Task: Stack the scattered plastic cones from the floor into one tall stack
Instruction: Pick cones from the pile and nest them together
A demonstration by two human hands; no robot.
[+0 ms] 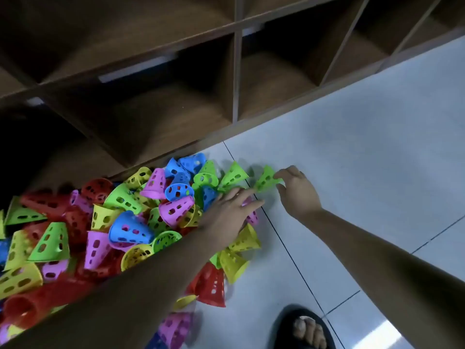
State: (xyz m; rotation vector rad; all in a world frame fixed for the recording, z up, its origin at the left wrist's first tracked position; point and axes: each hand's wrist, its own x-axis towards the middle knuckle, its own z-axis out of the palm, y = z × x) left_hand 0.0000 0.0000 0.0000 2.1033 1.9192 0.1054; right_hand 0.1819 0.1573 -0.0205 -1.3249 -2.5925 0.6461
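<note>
On the floor (pixel 352 152), both hands worked the cone pile (pixel 120 222).
Right hand (pixel 299 192) pinched a green cone (pixel 265 181); left hand (pixel 226 215) lay open, its grip empty.

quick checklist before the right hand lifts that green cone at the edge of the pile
1. Right hand on the green cone: ok, fingertips touch it, though a closed grip cannot be confirmed.
2. Cone free of the pile: ok, it lies apart on the floor tile.
3. Left hand ready: cannot tell, it rests on the cone pile over a pink cone.
4. A stack started: not ok, none visible.
5. Lift path clear: ok, shelf unit sits well behind.
6. Sandalled foot clear of cones: ok.
</note>
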